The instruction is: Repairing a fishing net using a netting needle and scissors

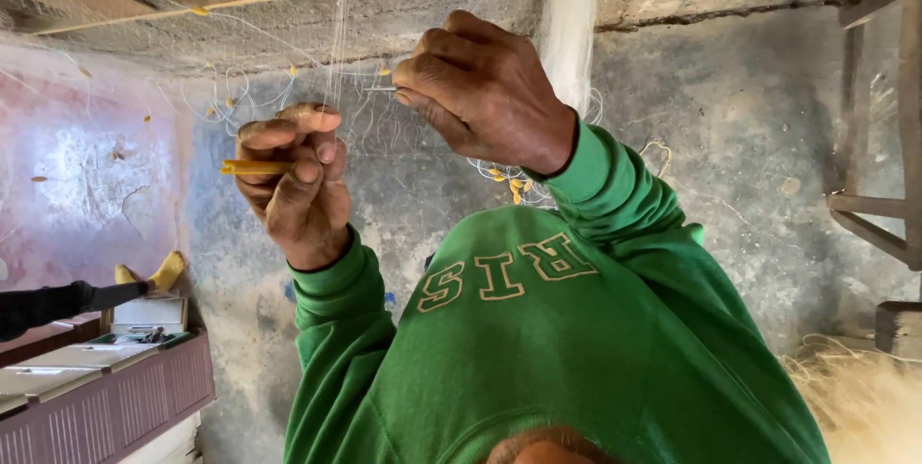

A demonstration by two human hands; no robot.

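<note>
Fishing net (pixel 365 109), seemingly light, limp and snag-prone, hangs at twelve o'clock, pinched by the right hand (pixel 480 89) while the left hand (pixel 293 171) clamps a yellow netting needle (pixel 252 168).

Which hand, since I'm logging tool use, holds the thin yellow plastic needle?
The left hand, fingers curled around the thin yellow plastic needle. The right hand only pinches fine white net threads.

Soft, even daylight, mild washed-out glare at upper left, sharp centre, wide-angle stretch toward the edges.
</note>
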